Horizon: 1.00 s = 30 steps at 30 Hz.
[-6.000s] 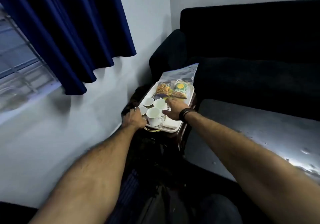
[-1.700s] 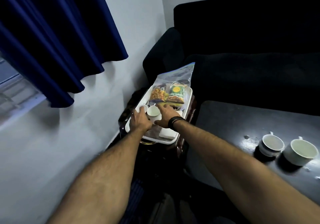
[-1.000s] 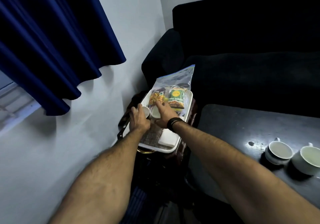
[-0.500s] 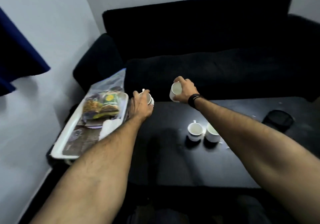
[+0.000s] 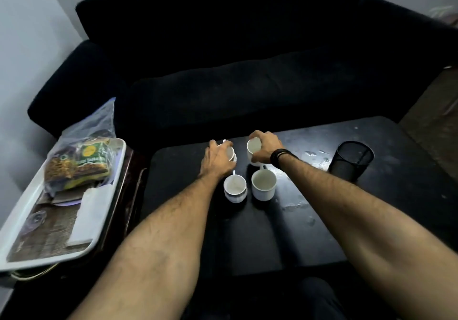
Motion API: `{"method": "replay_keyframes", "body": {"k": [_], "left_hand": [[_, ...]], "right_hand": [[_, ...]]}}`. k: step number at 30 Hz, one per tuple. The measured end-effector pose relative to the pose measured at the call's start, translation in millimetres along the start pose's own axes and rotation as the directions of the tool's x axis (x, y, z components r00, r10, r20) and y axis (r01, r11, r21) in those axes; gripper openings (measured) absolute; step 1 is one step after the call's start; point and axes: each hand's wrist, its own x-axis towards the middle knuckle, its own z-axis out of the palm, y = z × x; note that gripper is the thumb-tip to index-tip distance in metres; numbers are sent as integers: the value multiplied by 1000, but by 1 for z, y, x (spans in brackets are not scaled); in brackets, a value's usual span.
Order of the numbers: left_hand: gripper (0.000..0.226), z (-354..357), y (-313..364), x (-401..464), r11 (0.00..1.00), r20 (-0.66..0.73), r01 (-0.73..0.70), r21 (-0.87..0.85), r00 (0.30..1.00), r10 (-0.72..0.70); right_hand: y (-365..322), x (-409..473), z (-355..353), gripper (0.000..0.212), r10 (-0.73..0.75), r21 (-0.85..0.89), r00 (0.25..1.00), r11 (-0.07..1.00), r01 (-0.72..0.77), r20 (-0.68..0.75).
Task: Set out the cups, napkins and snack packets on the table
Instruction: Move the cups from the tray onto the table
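Observation:
My left hand [image 5: 216, 159] grips a white cup [image 5: 230, 152] low over the black table [image 5: 309, 220]. My right hand [image 5: 265, 146] holds a second white cup [image 5: 253, 148] from above, just to the right of it. Two more white cups stand on the table right in front of them, one on the left [image 5: 235, 188] and one on the right [image 5: 263, 184]. On the white tray [image 5: 29, 240] at the left lie a clear bag of snack packets [image 5: 81, 161] and a folded white napkin [image 5: 88, 214].
A black mesh pen holder [image 5: 352, 160] stands at the table's far right. A dark sofa [image 5: 247, 72] runs along the far side. The tray rests on a dark side stand against the wall. Wet spots mark the table near the cups.
Both hands lifted a cup each off the tray and carried them right and down, to just behind the two cups standing on the table. My view swung from the tray to the table.

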Motion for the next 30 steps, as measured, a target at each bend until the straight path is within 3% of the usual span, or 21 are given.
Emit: {"method": "replay_keyframes", "body": {"k": [9, 17, 19, 22, 24, 30], "left_hand": [[45, 31, 6, 12, 997, 79, 47, 55, 996, -52], [50, 37, 6, 16, 997, 70, 58, 58, 996, -62], [56, 38, 6, 16, 996, 78, 60, 58, 995, -65], [82, 35, 5, 13, 995, 124, 57, 79, 990, -67], [92, 29, 5, 10, 995, 103, 62, 82, 992, -71], [75, -10, -11, -1, 996, -59, 87, -4, 995, -87]], "right_hand": [[14, 9, 20, 59, -29, 4, 997, 1000, 28, 68], [18, 14, 24, 60, -32, 22, 997, 999, 31, 67], [18, 13, 26, 60, -28, 18, 997, 999, 26, 74], [18, 10, 24, 74, -36, -33, 994, 999, 40, 104], [16, 7, 18, 83, -47, -59, 998, 997, 50, 51], [-14, -4, -18, 72, -78, 35, 972, 996, 88, -224]]}}
